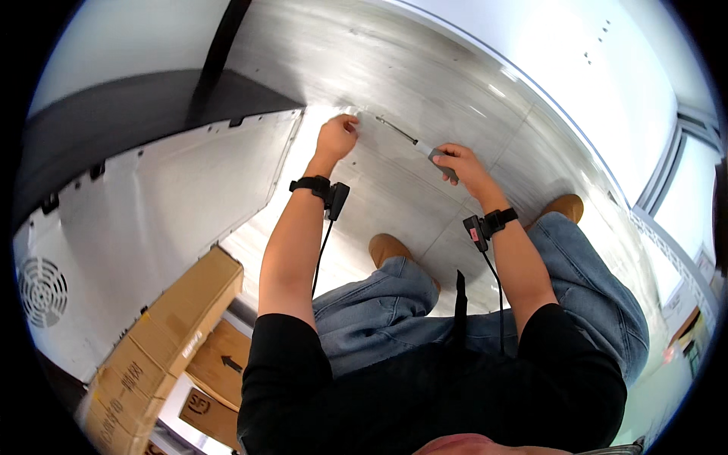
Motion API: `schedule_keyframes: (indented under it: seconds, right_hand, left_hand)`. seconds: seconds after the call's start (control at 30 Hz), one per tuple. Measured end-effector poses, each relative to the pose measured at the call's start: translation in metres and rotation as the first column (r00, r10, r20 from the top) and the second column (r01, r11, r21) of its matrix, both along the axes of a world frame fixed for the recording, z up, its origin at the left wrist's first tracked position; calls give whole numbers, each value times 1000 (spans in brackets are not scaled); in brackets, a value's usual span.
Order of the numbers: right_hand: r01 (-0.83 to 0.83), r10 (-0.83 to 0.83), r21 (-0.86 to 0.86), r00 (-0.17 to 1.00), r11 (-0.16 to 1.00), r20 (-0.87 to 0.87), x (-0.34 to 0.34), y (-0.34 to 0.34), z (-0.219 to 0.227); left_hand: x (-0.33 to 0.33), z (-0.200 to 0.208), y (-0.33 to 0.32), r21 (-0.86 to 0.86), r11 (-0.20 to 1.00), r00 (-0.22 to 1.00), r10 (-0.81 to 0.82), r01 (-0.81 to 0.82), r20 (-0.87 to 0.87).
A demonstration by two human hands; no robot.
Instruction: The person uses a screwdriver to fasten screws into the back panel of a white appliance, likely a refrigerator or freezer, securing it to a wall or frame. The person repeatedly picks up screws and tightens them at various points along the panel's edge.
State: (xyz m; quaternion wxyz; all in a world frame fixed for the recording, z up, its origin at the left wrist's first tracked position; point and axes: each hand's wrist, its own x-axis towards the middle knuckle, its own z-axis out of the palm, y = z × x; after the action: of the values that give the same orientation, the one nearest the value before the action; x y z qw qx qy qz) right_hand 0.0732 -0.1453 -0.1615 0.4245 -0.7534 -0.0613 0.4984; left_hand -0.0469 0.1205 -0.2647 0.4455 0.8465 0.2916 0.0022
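My right hand [464, 167] is wrapped round the grey handle of a screwdriver [396, 131], whose long thin metal shaft points toward my left hand. My left hand [337, 139] is closed, its thumb and fingers bent together near the screwdriver's tip. Whatever those fingers may pinch is too small to see. Beside my left hand is the corner of a large white metal cabinet [197, 182] with a black edge, small slots along its rim and a round vent. The tip appears apart from the cabinet, over the floor.
A long brown cardboard box [152, 341] leans along the cabinet at lower left, with more cartons [220, 353] beside it. Grey tiled floor [425, 205] lies under my hands and shoes. A white panel [561, 61] bounds the far right side. Black cables hang from both wrist bands.
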Motion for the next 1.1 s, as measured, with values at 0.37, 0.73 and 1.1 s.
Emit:
schedule_keyframes:
  seconds: [0.37,0.73,1.1]
  right_hand:
    - [-207,207,-78,978,975,-17,-21,16,-9]
    - [-216,211,-45,973,975,-90,-23,18,-11]
    - [-80,81,41,996,996,-41,-10,14,1]
  left_hand:
    - [-44,5,-65,74,985,984,160,-154,-81]
    - [-54,-5,-93,-71,888,891,454,-455,-31]
    - [-7,55,-61,-753,465,725,688,-465,-23]
